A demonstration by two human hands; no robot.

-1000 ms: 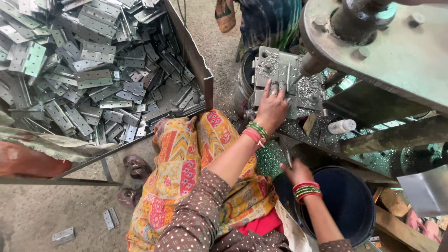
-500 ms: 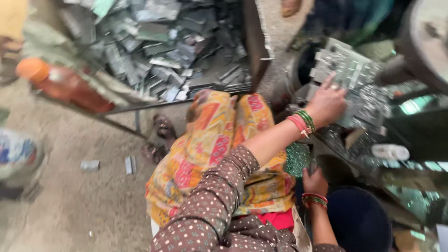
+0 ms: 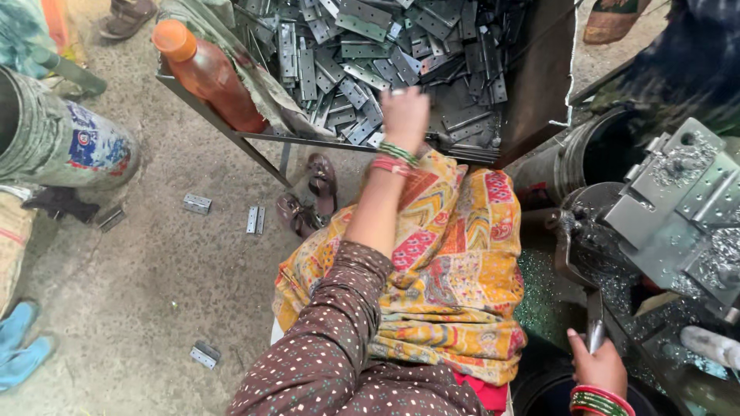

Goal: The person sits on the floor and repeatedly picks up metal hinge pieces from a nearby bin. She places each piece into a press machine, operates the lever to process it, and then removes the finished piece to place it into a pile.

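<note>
Left hand [image 3: 404, 115] reaches into a tray of flat metal hinge plates [image 3: 401, 46], fingers hidden, grip unclear; plates lie just beyond them. Right hand [image 3: 597, 366] clasps a machine lever [image 3: 594, 320].

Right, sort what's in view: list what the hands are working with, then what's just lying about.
In use:
left hand in the heap of metal hinge plates
right hand on the machine lever

Lying about:
orange bottle
loose hinges on the floor
sandals
painted drum
</note>
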